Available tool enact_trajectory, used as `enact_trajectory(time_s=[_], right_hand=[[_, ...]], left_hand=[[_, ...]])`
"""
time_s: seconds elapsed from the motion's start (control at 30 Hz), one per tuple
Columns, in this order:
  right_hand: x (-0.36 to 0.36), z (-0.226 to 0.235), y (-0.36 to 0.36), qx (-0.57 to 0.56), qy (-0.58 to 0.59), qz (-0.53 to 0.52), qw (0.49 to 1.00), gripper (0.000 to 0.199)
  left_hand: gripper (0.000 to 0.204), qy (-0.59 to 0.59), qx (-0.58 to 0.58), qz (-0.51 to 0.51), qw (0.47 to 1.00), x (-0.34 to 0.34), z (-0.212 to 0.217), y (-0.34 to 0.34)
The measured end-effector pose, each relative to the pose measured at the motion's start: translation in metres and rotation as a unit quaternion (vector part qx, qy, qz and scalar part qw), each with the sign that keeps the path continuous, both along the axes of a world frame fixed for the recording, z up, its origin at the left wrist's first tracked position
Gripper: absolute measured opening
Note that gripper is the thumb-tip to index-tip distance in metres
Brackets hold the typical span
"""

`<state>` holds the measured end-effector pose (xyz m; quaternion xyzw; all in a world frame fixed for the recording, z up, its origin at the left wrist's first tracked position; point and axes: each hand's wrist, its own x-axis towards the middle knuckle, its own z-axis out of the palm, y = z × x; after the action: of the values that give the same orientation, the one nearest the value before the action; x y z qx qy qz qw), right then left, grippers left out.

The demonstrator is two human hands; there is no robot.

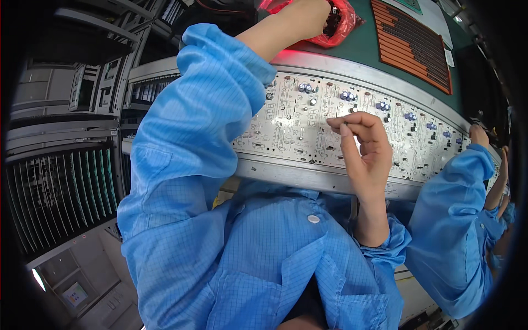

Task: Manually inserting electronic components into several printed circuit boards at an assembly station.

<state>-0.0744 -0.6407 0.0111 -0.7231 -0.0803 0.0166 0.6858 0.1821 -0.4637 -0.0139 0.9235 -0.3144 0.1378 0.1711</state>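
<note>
Blue coat [256, 242] nearest, the right hand [371, 151] hangs, narrowed to a pinch whose contents I cannot tell, over white circuit boards [297, 124], beyond which the left hand [309, 21], grip hidden, touches a red bag [348, 17].

We look from the wearer's head through a single fisheye, steeply down and forward, close above the blue smock [258, 242] and near the white circuit boards [300, 118], whose row curves away toward the right.
</note>
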Motion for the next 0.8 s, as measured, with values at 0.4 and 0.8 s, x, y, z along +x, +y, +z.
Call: enact_trajectory(time_s=[0.4,0.8], right_hand=[[0.003,0.000,0.003,-0.005,0.017,-0.003,1.000,0.017],[0.032,0.004,0.002,-0.234,-0.021,0.015,0.972,0.017]], left_hand=[[0.016,0.046,0.045,0.143,0.988,-0.015,0.018,-0.025],[0.011,0.025,-0.109,0.127,0.986,0.020,-0.010,-0.008]])
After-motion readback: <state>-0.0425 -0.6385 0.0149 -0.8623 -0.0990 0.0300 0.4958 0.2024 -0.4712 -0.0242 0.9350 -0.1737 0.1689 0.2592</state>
